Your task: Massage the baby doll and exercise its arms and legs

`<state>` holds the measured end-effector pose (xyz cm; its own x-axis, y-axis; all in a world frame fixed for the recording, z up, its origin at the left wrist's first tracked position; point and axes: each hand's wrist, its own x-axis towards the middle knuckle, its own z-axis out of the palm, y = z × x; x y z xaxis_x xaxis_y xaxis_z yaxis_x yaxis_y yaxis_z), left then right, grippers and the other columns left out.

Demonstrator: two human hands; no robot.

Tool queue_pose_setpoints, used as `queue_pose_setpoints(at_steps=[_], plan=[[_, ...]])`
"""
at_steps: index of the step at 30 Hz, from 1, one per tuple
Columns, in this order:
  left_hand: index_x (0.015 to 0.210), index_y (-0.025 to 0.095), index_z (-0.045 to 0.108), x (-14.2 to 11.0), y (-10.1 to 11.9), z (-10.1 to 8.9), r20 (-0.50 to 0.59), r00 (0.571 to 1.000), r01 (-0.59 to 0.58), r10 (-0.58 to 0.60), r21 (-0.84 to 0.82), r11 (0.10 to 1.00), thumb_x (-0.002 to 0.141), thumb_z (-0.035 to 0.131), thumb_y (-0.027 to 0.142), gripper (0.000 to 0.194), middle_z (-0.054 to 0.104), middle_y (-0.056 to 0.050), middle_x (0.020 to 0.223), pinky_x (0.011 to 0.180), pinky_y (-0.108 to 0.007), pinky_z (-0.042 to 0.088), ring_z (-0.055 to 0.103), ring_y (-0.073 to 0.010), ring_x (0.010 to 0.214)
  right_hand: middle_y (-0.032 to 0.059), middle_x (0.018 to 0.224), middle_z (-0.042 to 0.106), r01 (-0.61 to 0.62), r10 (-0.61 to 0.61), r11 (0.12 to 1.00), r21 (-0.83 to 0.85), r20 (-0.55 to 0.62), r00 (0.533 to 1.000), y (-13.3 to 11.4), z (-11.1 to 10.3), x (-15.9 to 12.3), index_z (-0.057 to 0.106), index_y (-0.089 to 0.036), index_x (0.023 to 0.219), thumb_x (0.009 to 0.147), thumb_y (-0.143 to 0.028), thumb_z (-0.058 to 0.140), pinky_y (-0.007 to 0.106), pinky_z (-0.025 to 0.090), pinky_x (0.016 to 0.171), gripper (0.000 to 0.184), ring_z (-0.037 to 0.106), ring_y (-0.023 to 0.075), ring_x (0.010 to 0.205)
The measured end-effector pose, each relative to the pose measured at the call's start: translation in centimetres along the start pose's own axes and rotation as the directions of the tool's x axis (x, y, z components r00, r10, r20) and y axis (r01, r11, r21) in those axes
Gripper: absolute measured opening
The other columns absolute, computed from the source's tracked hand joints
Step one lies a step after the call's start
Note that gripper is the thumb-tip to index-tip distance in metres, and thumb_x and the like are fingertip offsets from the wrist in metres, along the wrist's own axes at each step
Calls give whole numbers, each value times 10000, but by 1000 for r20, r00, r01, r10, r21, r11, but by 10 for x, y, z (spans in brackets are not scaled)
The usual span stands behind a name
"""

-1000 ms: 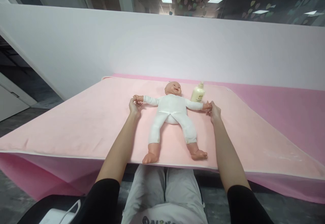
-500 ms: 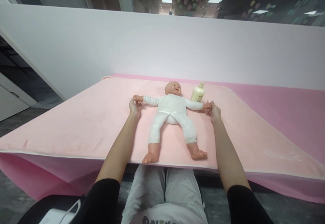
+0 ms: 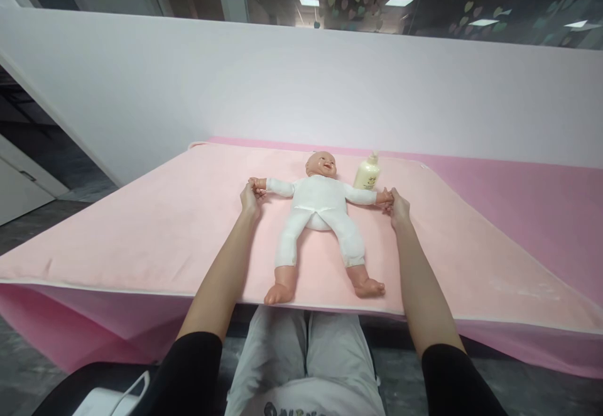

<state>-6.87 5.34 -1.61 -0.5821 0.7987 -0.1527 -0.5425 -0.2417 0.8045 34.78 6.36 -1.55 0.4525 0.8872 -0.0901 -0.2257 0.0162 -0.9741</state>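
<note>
A baby doll (image 3: 320,196) with a white cloth body lies on its back, head away from me, arms stretched out sideways and legs spread toward me. My left hand (image 3: 250,198) is closed around the doll's hand on the left side. On the other side, my right hand (image 3: 398,207) pinches the doll's other hand, fingers wrapped about its small fingers. Beside the doll's head and right-side arm stands a pale yellow pump bottle (image 3: 368,173), upright, its lower part partly hidden behind that arm.
A light pink blanket (image 3: 141,234) covers the table, over a darker pink cloth (image 3: 541,208). Behind it rises a white partition (image 3: 301,83). A white device with a cable (image 3: 106,401) rests on a black chair at lower left.
My left hand has shifted very slightly at the doll's hand, still holding it. The doll, the bottle and my right hand look the same.
</note>
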Motion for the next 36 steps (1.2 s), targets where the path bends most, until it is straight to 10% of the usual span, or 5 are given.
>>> queue_pose_setpoints(at_steps=[36], plan=[[625,184,487,2,-1,0,3,1000,18,-18,-79,997,826,500,259,215,405,51,462,517,-200,450,481,-98,445,-65,371,465,-29,31,999,38,-57,998,0,2,2,530,-191,644,891,-289,540,200,340,288,266,383,85,274]])
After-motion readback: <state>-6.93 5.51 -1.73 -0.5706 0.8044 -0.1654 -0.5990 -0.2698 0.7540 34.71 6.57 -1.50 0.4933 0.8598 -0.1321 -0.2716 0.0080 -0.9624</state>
